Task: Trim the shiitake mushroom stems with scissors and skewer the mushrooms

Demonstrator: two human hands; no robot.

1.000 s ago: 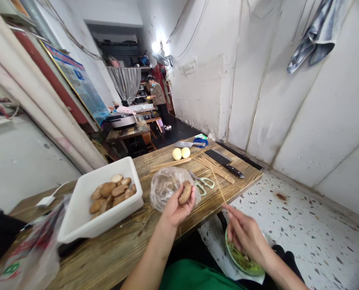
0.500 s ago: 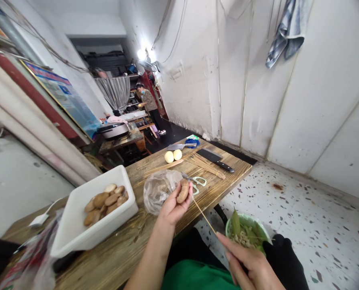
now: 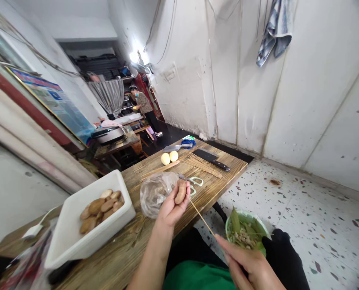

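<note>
My left hand is closed around a brown mushroom cap, held just above the wooden table. My right hand pinches the near end of a thin bamboo skewer. The skewer's far tip points at the mushroom and reaches its edge. A clear plastic bag lies on the table right behind my left hand. A white tub with several mushroom caps stands to the left.
Green-handled scissors, a bundle of skewers, a cleaver, two pale round pieces and a second knife lie farther along the table. A green bowl of scraps sits on the floor. A person works far behind.
My right hand drew back from beside the table toward my lap with the skewer, uncovering the green bowl. The skewer now aims at the mushroom. My left hand has barely moved.
</note>
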